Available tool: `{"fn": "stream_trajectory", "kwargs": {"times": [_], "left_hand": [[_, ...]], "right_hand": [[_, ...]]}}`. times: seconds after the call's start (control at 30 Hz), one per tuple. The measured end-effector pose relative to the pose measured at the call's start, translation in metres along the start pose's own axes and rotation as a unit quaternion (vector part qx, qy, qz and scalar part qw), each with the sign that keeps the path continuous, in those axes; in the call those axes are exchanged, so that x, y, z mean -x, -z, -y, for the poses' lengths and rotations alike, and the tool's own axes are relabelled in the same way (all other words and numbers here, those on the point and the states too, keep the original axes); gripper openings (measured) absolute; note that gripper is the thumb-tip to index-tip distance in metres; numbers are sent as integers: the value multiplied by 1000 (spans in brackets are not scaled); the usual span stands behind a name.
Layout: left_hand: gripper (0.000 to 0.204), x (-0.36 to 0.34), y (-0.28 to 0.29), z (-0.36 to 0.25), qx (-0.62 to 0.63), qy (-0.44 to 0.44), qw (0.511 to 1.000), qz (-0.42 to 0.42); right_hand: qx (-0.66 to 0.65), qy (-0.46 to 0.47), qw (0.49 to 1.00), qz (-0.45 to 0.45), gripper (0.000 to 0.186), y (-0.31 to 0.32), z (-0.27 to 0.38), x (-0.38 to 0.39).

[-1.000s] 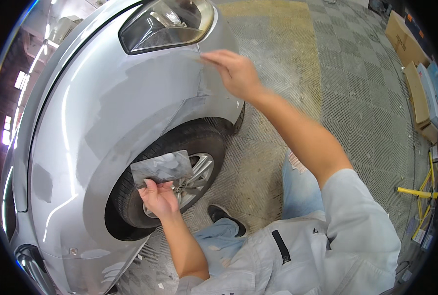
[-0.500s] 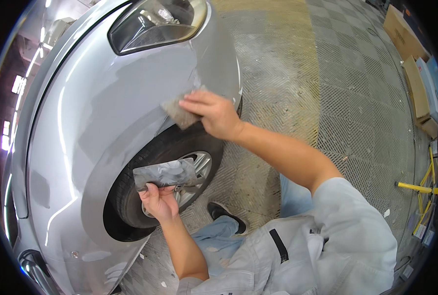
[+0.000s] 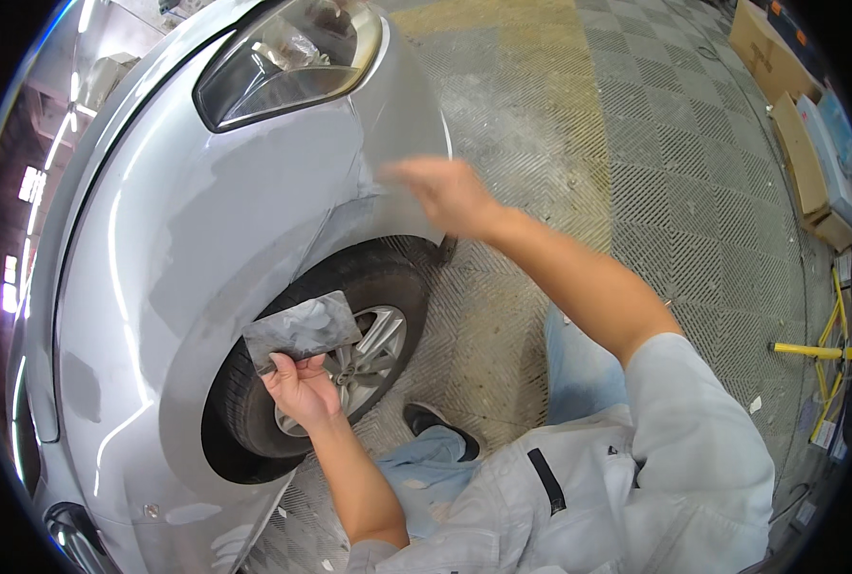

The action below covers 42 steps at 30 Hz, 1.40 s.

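At frame centre the blurred right hand [image 3: 445,191] sweeps the silver fender [image 3: 254,220], grip unclear, while the left hand [image 3: 297,387] pinches a grey board [image 3: 302,330] that could slip onto the wheel [image 3: 349,354].

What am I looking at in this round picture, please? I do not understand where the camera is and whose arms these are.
The camera sits on a person's head and looks down, so the two bare arms coming from the lower edge belong to that person. The wide lens bends straight lines, which makes the picture round. The person crouches beside a silver car, near its front wheel and headlight. The left hand holds a flat grey board in front of the tyre. The right hand is at the bumper edge; it is blurred, so I cannot tell what its grip holds. The floor is grey grid tile. Cardboard boxes lie at the right.
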State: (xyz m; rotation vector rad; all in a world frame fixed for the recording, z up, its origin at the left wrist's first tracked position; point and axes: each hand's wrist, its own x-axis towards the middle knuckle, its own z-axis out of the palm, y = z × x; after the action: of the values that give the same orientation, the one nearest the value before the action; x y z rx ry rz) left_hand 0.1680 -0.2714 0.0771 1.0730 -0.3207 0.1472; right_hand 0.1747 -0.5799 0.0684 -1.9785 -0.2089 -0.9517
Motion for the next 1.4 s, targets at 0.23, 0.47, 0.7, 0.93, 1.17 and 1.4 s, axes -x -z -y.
{"fn": "stream_trajectory", "kwargs": {"times": [0.23, 0.47, 0.7, 0.93, 1.17, 1.4], "left_hand": [[27, 10, 11, -5, -2, -6, 998, 56], [28, 20, 10, -16, -6, 7, 999, 45], [28, 18, 2, -9, -5, 8, 998, 63], [23, 19, -10, 6, -43, 37, 998, 25], [25, 12, 10, -9, 5, -3, 1000, -7], [29, 25, 18, -19, -9, 6, 1000, 25]], "right_hand": [[40, 100, 986, -130, 41, -14, -35, -66], [32, 107, 982, -154, 48, -51, -19, -24], [-129, 21, 991, -18, 41, -60, 32, 39], [-393, -83, 896, 187, 19, -22, 47, 54], [-52, -98, 988, -109, 28, -17, -9, -12], [-51, -42, 977, -203, 31, -50, -20, -29]]}}
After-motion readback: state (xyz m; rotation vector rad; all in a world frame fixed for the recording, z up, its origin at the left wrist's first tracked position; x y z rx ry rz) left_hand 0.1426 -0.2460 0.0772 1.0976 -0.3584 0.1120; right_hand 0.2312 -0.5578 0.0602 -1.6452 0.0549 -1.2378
